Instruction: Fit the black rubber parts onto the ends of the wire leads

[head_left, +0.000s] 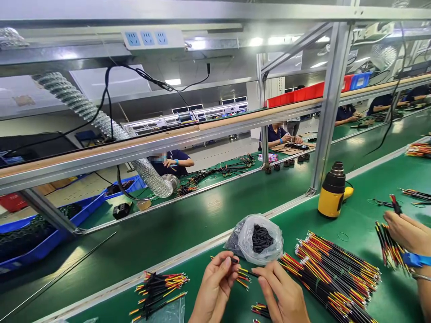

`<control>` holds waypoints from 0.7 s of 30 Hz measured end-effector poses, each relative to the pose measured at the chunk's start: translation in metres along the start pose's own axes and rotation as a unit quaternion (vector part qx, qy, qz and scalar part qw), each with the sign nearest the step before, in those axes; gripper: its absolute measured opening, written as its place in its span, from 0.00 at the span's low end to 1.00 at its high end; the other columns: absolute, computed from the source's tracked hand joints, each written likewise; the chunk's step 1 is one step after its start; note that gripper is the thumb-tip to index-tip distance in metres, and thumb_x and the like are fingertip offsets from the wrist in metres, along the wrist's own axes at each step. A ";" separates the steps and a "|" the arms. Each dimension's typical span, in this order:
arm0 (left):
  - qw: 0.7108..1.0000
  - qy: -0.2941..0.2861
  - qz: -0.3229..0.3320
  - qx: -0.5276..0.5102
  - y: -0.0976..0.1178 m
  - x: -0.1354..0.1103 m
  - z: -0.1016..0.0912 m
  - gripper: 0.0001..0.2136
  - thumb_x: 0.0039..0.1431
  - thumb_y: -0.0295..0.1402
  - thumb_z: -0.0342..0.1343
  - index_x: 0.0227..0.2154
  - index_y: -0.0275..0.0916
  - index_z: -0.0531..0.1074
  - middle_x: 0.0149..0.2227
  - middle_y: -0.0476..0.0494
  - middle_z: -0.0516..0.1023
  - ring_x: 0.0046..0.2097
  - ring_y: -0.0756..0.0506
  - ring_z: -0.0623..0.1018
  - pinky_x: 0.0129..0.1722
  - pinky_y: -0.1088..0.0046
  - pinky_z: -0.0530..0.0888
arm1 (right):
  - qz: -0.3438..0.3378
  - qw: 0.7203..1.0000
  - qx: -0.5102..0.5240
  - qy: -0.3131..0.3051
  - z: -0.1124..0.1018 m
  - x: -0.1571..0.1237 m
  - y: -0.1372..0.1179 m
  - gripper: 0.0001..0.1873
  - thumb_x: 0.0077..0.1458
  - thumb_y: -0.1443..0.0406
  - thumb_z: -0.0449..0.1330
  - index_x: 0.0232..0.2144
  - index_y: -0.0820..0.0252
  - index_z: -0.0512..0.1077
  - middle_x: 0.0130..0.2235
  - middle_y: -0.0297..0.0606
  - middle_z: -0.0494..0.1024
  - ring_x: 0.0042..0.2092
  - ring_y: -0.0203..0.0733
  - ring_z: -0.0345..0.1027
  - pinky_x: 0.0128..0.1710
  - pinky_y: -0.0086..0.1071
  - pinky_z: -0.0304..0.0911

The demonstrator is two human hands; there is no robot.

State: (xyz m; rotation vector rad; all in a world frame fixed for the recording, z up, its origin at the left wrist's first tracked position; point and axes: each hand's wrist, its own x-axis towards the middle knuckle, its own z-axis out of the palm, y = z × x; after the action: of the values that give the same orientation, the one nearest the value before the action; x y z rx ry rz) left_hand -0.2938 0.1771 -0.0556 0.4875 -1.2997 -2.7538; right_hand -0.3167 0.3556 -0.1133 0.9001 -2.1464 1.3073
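Observation:
My left hand pinches a short black sleeve between thumb and fingers. Closed around a thin black cable with yellow and red wire ends, my right hand holds it just right of the sleeve. The cable's bared tips point toward my left hand; whether they touch the sleeve I cannot tell. Behind both hands stands an open clear plastic bag full of similar black sleeves. A small bunch of cables lies partly hidden below my hands.
Bundled cables lie at right, more cables at left. A yellow heat gun stands near the metal post. A co-worker's hand holds a black piece at far right. A silver duct hangs over the bench.

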 end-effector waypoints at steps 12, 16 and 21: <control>0.997 0.044 -0.035 -0.054 -0.004 -0.001 0.004 0.08 0.45 0.19 0.71 0.30 0.31 0.81 0.28 0.42 0.82 0.26 0.51 0.81 0.26 0.81 0.80 | -0.096 0.986 -0.109 0.079 0.006 0.003 0.002 0.12 0.65 0.68 0.52 0.44 0.61 0.75 0.30 0.38 0.73 0.27 0.37 0.71 0.27 0.27 0.66; 0.996 0.053 -0.032 -0.057 -0.004 0.001 0.002 0.07 0.46 0.18 0.70 0.29 0.31 0.81 0.28 0.41 0.82 0.26 0.50 0.81 0.26 0.80 0.80 | -0.092 0.987 -0.121 0.058 0.008 0.001 0.004 0.11 0.65 0.68 0.52 0.44 0.60 0.74 0.31 0.38 0.73 0.28 0.37 0.71 0.28 0.27 0.66; 1.000 0.000 0.018 0.015 -0.003 -0.001 -0.001 0.14 0.39 0.30 0.76 0.31 0.34 0.82 0.29 0.43 0.82 0.27 0.52 0.79 0.28 0.81 0.78 | -0.048 0.995 -0.079 0.023 0.009 -0.002 0.004 0.11 0.66 0.69 0.50 0.41 0.58 0.73 0.31 0.38 0.72 0.29 0.37 0.72 0.29 0.27 0.66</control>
State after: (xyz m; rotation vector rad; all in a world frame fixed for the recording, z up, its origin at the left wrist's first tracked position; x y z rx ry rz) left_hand -0.2924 0.1783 -0.0577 0.4610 -1.3384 -2.7098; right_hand -0.3191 0.3492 -0.1211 0.8873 -2.1100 1.0855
